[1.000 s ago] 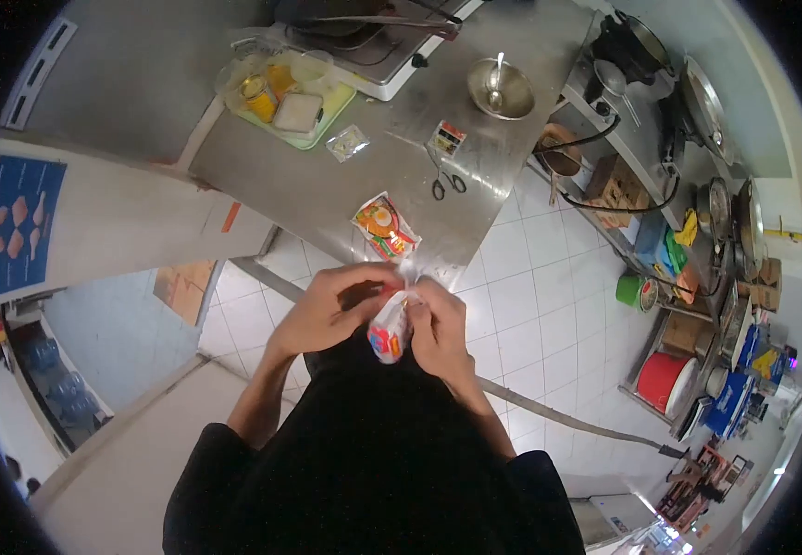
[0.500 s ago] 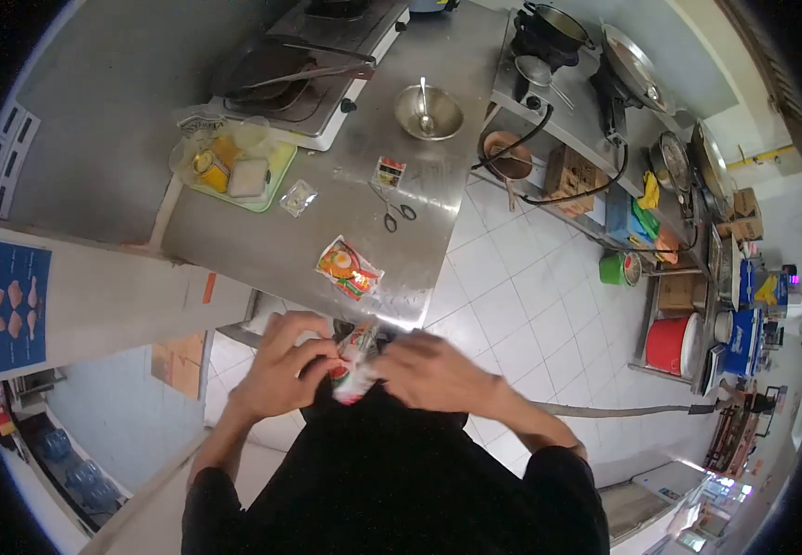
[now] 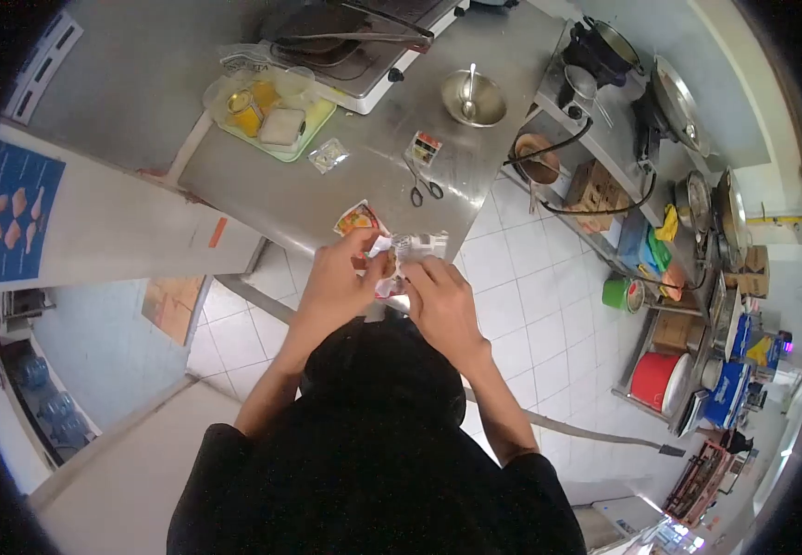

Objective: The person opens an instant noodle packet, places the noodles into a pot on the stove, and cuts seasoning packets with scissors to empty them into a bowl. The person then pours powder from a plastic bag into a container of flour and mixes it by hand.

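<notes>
Between my hands, near the front edge of the steel counter, is a crinkled plastic packet. My left hand pinches its left side, and my right hand grips its lower right part. Just behind my left fingers lies a colourful food packet, partly covered. Farther back on the counter are scissors, a small red and yellow sachet and a clear sachet. A metal bowl holds a spoon.
A green tray with containers stands at the back left, beside a stove with a pan. Shelves with pots run along the right. A hose crosses the tiled floor.
The held packet has moved from close to my body toward the counter edge, and its silvery side now faces up. Both hands have moved forward with it. The camera view has shifted.
</notes>
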The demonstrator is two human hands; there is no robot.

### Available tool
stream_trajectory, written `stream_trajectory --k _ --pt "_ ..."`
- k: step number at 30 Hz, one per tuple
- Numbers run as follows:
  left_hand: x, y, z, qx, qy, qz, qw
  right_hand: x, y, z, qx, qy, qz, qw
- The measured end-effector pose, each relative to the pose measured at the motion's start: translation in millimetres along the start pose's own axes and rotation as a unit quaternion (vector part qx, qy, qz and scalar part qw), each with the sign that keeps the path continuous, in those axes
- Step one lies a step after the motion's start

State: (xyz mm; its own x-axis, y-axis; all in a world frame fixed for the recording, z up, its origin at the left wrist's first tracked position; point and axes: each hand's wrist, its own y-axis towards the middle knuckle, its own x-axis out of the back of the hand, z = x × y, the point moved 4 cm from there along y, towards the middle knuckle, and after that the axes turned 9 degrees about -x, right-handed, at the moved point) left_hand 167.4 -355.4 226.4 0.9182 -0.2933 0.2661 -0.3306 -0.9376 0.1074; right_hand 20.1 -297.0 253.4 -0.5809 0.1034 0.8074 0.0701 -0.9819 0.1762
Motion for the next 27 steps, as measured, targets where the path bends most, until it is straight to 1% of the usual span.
stream_trajectory --k 1,3,4,5,6,7,8,9,10,11,12,13,15,16,17,18,19,20,21,22,23,24,25,26,27 --pt "-1 2 10 0.0 0.0 -0.007 1.0 -3 -2 -4 0.006 0.0 0.003 1.0" --pt "6 5 13 -0.06 0.134 -0.066 0.987 -6 -6 -9 0.024 -0.035 -0.01 0.999" --pt "7 4 10 -0.06 0.136 -0.071 0.986 -8 -6 -7 0.029 -0.034 -0.01 0.999" --pt "5 0 5 -0.04 0.137 -0.075 0.987 -10 -6 -10 -0.062 0.075 -0.003 0.995" --pt "4 -4 2 -0.017 0.137 -0.078 0.987 -14 -8 -13 -0.154 0.182 0.005 0.971" --pt "3 -4 2 -0.017 0.136 -0.079 0.987 -21 -7 -11 -0.209 0.258 0.011 0.943" --pt "2 -5 1 -0.039 0.14 -0.072 0.987 -30 -4 -8 -0.209 0.257 0.011 0.943" --pt "0 -6 0 -0.06 0.143 -0.063 0.986 -43 0 -10 -0.226 0.267 -0.011 0.937" --pt "-1 -6 2 -0.06 0.143 -0.061 0.986 -53 1 -15 -0.241 0.276 -0.035 0.93" --pt "1 -4 5 -0.074 0.176 -0.066 0.979 -61 0 -20 -0.23 0.255 -0.058 0.937" --pt "3 -3 7 -0.087 0.21 -0.072 0.971 -60 0 -19 -0.229 0.257 -0.059 0.937" --pt "6 -2 12 -0.087 0.212 -0.072 0.971 -58 -1 -18 -0.238 0.246 -0.051 0.938" --pt "7 -3 16 -0.134 0.212 -0.076 0.965 -54 -3 -13 -0.246 0.233 -0.041 0.94" --pt "7 -3 17 -0.134 0.211 -0.078 0.965 -49 -2 -4 -0.173 0.14 -0.053 0.973" --pt "5 -4 17 -0.145 0.219 -0.07 0.962 -47 -1 4 -0.097 0.045 -0.067 0.992" --pt "5 -3 14 -0.159 0.227 -0.061 0.959 -48 1 4 -0.096 0.044 -0.069 0.992" --pt "7 -3 9 -0.163 0.225 -0.06 0.959 -51 3 6 -0.062 0.023 -0.052 0.996" --pt "9 -2 3 -0.149 0.247 -0.05 0.956 -54 6 7 -0.03 0.0 -0.039 0.999" --pt "8 1 -3 -0.139 0.267 -0.04 0.953 -57 9 2 -0.032 -0.008 -0.049 0.998" --pt "6 4 -3 -0.153 0.26 -0.038 0.953 -66 12 -3 -0.006 -0.044 -0.02 0.999" --pt "1 3 -3 -0.189 0.307 -0.004 0.933 -74 13 -7 0.014 -0.08 0.01 0.997" --pt "-1 1 1 -0.223 0.354 0.027 0.908 -76 13 -10 0.006 -0.089 -0.001 0.996" --pt "3 4 7 -0.213 0.344 0.05 0.913 -79 15 -12 -0.01 -0.03 0.022 0.999" --pt "7 7 8 -0.226 0.341 0.052 0.911 -83 18 -12 -0.025 0.031 0.045 0.998" --pt "16 9 0 -0.254 0.3 -0.01 0.92 -79 21 -9 -0.08 0.154 0.025 0.985"
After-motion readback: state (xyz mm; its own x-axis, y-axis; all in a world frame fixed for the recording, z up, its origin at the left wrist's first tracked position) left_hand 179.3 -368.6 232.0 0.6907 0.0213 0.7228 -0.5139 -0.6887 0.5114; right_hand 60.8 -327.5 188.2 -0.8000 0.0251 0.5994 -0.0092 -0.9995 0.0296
